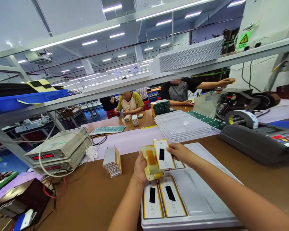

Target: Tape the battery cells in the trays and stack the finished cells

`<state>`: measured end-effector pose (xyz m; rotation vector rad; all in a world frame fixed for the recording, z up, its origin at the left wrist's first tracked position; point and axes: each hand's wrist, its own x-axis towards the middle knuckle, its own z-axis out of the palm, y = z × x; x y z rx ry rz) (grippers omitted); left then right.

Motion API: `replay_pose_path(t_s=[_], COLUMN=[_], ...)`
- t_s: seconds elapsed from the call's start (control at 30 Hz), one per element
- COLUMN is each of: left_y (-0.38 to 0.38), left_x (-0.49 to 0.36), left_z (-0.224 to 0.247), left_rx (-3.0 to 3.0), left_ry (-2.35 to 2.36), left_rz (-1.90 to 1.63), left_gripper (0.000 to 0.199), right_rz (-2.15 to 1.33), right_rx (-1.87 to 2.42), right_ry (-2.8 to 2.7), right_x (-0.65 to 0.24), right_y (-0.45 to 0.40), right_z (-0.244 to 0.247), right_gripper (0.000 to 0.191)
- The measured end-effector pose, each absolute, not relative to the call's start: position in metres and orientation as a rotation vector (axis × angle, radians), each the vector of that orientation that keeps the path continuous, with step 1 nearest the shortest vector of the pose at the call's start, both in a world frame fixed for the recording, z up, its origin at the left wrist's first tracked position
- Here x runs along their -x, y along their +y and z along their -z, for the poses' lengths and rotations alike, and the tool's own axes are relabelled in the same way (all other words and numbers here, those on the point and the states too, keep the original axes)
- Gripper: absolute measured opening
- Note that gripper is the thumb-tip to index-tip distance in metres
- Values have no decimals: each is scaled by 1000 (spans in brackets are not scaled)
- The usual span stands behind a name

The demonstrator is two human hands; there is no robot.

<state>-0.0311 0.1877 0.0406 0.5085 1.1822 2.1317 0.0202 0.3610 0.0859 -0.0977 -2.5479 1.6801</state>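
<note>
My right hand (181, 152) pinches the edge of a flat white battery (163, 157) with yellow borders and a black strip on its face. Closed around a yellowish block-like piece (150, 162) with an amber patch is my left hand (141, 168); its exact kind is unclear. The battery touches or overlaps the right side of that piece. Below both hands, a white plastic tray (207, 195) holds two similar batteries, a left one (153, 205) and a right one (174, 203), side by side. Another battery (179, 165) shows partly behind the held one.
A stack of batteries (112, 162) stands left of the tray. White trays (180, 125) are piled behind it. Meters with red displays (60, 150) sit at left, a tape dispenser (260, 138) at right. People work across the bench, under a shelf rail (125, 85).
</note>
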Motion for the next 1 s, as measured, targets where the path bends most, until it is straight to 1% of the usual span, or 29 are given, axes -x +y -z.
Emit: replay_pose_path(t_s=[0.07,0.13,0.23,0.3,0.37,0.43,0.5,0.57,0.67,0.8,0.87,0.97,1.0], left_y=[189,185,178,176,177,178,180,182,184,184,184,183,182], left_x=[33,36,40,42,45,47,51,53,56,56,57,57,57], left_z=[-34,-32,-30,-29,-27,-25,-23,-22,-22,-22,-22,-22,-22], left_rx=[-492,-443,-371,-349,-317,-238,-130,-47,-7,0,-1,-5,-8], left_ry=[800,687,645,618,599,610,642,657,640,649,655,668,676], left_rz=[-2175,-2216,-2239,-2238,-2260,-2295,-2334,-2367,-2397,-2404,-2411,-2400,-2396], left_gripper=[52,50,49,52,55,56,57,59,60,60,60,59,58], right_rz=[-1487,-1360,-1189,-947,-614,-339,-185,-141,-126,-247,-376,-631,-710], right_rx=[119,119,101,87,166,321,406,409,369,374,410,445,444], right_ry=[-2651,-2715,-2770,-2853,-2939,-2990,-3041,-3082,-3106,-3095,-3083,-3069,-3059], right_x=[-4,6,11,10,8,7,6,4,4,7,10,11,11], right_y=[343,327,318,328,352,380,405,418,420,416,418,417,415], right_z=[-85,-80,-78,-80,-84,-85,-82,-75,-65,-57,-55,-52,-51], right_gripper=[20,19,18,25,30,26,17,12,10,9,13,26,28])
